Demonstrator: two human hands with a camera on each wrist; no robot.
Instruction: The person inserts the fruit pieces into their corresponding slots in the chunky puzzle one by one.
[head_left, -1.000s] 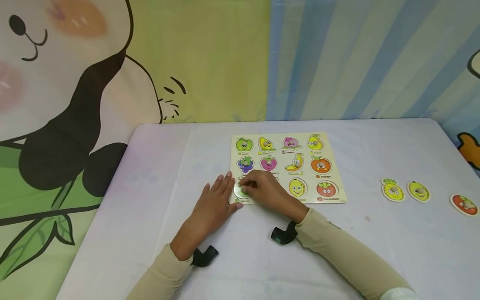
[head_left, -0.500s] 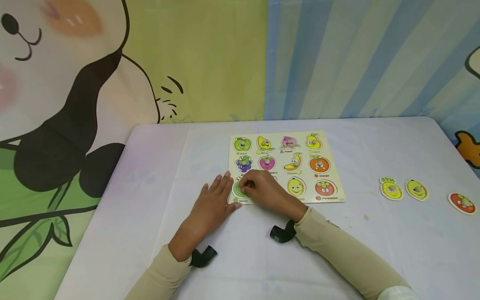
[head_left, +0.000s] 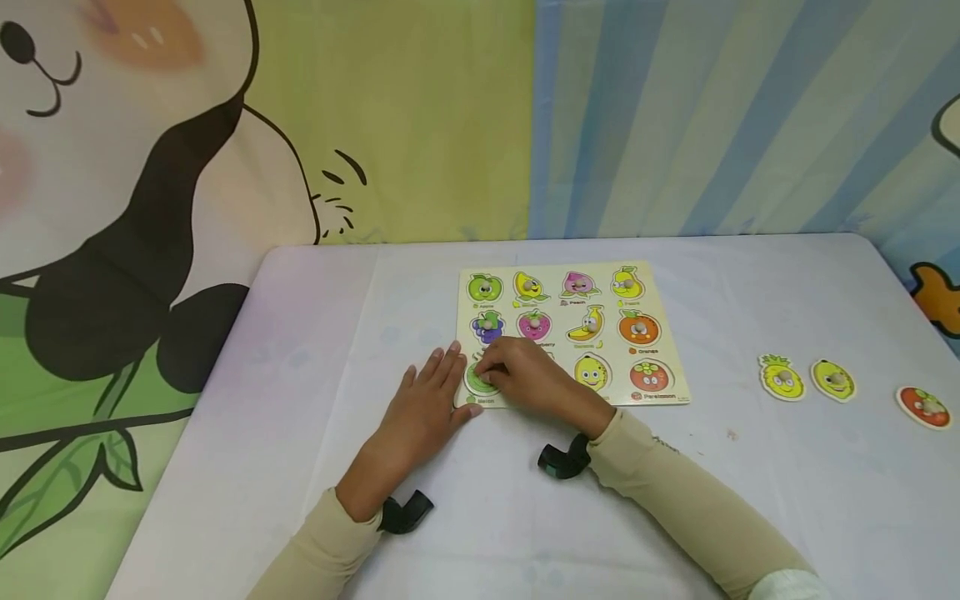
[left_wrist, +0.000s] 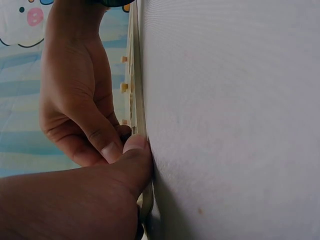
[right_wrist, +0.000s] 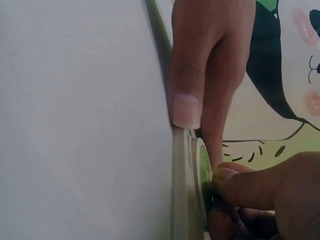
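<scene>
A wooden fruit puzzle board (head_left: 555, 392) lies on the table, with knobbed fruit pieces in its two upper rows. My right hand (head_left: 536, 379) pinches the knob of a round green melon piece (head_left: 480, 382) at the board's front left corner. In the right wrist view the melon piece (right_wrist: 202, 172) stands slightly proud of the board, its knob hidden by the fingers. My left hand (head_left: 426, 408) lies with fingers extended along the board's left edge, its thumb (left_wrist: 136, 142) on the front edge. The right hand covers the place beside the melon.
To the right on the white table (head_left: 750, 500) lie a pineapple piece (head_left: 782, 379), a lemon piece (head_left: 832, 380) and a red persimmon piece (head_left: 924, 407). Printed lemon (head_left: 592, 372) and persimmon (head_left: 651, 376) places show in the board's front row. A cartoon-printed cloth (head_left: 420, 125) hangs behind.
The melon piece has lost its pale glare and now shows green at its place. Both hands stay nearly where they were; the view has shifted slightly.
</scene>
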